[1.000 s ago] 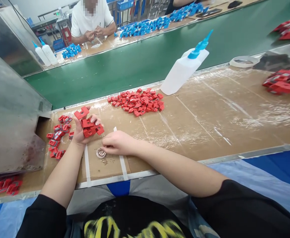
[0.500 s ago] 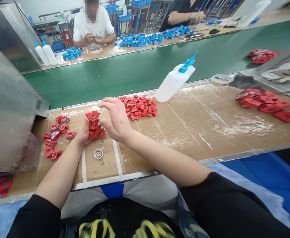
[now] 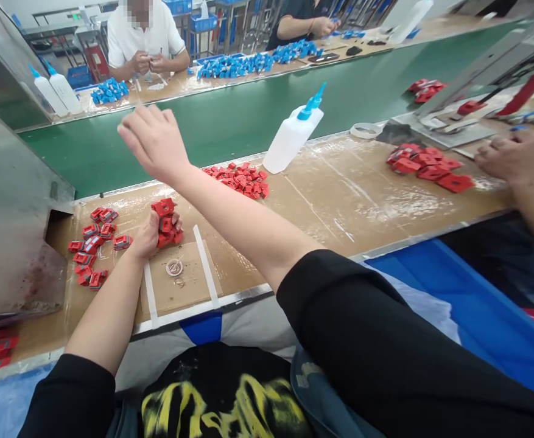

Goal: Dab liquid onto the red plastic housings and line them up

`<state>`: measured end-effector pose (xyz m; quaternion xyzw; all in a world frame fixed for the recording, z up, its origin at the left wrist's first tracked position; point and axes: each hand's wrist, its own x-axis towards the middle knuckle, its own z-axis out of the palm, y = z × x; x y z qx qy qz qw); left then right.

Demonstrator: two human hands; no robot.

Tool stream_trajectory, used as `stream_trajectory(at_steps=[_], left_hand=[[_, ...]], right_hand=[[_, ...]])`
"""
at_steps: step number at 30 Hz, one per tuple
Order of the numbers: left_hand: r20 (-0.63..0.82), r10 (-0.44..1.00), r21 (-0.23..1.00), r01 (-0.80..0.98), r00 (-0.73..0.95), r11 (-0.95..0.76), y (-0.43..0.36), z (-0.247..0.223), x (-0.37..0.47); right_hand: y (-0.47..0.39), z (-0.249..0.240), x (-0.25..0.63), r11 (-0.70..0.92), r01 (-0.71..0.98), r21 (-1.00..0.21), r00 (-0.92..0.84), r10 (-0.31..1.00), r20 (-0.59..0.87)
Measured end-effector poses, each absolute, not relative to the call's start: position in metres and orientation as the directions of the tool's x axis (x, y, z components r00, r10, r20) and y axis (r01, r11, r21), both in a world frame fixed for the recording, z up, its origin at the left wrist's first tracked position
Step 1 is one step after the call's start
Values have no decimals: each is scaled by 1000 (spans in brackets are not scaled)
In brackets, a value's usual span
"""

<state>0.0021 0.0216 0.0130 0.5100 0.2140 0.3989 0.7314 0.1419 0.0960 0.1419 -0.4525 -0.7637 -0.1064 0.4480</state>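
My left hand point(image 3: 147, 238) is closed around a small stack of red plastic parts point(image 3: 166, 224), held just above the table at the left. The top part has a round hole. My right hand point(image 3: 157, 143) is raised, back up, in front of the green belt, apart from the stack. Its fingers bend loosely and I see nothing in them; its palm side is hidden. Behind my right forearm lies a heap of red parts point(image 3: 243, 180), partly covered by it. Left of my left hand, several red parts with grey edges point(image 3: 92, 244) lie spread out.
A white bottle with blue nozzle point(image 3: 291, 137) stands tilted beyond the heap. A small round dish point(image 3: 174, 267) sits on a cardboard sheet point(image 3: 189, 292). The green belt point(image 3: 230, 121) runs behind. At right, a co-worker's hand point(image 3: 513, 155) is beside more red pieces point(image 3: 426, 165). A metal housing point(image 3: 15, 201) stands left.
My right hand has moved away from the stack, up and to the left. My left hand keeps hold of the red parts. The view has shifted right, bringing in a co-worker's hand.
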Motion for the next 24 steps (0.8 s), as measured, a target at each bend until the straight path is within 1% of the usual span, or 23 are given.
stream_trajectory(at_steps=[2,4,5,7,9,11,12,13,15,18,19,21,23,24], left_hand=[[73,794,901,-382,603,207,19,16,1],[79,792,885,-409,605,224,18,19,0],[88,789,877,-423,608,229,17,19,-1],[98,786,860,-450,610,242,17,21,-2],[82,795,841,-470,601,269,17,23,-2],[55,807,821,-486,587,298,16,25,-2],[46,810,815,-491,584,308,17,25,-1],[39,809,814,-489,586,315,17,25,0],[29,804,820,-474,593,320,18,24,1],[15,793,834,-444,609,326,20,22,2],[21,788,838,-441,616,322,22,22,2],[61,775,842,-449,629,299,28,21,3],[91,770,842,-461,632,279,33,21,3],[102,768,847,-460,632,266,34,21,3]], right_hand=[[92,153,160,555,789,-263,-109,548,829],[72,149,183,583,762,-284,-71,510,857],[57,140,195,593,751,-289,-80,517,853],[19,108,225,587,756,-290,-148,586,797],[-26,66,259,570,778,-264,-276,687,672],[-70,23,298,533,819,-212,-389,788,477],[-89,4,318,503,843,-190,-418,836,355],[-105,-12,339,462,869,-180,-410,874,262],[-125,-35,377,275,946,-171,-240,950,199],[-128,-45,423,3,989,-151,20,988,154],[-124,-43,438,-37,990,-136,52,993,106],[-113,-33,469,-113,988,-103,121,990,78],[-101,-17,498,-221,973,-72,228,968,106],[-96,-7,508,-271,958,-96,283,945,166]])
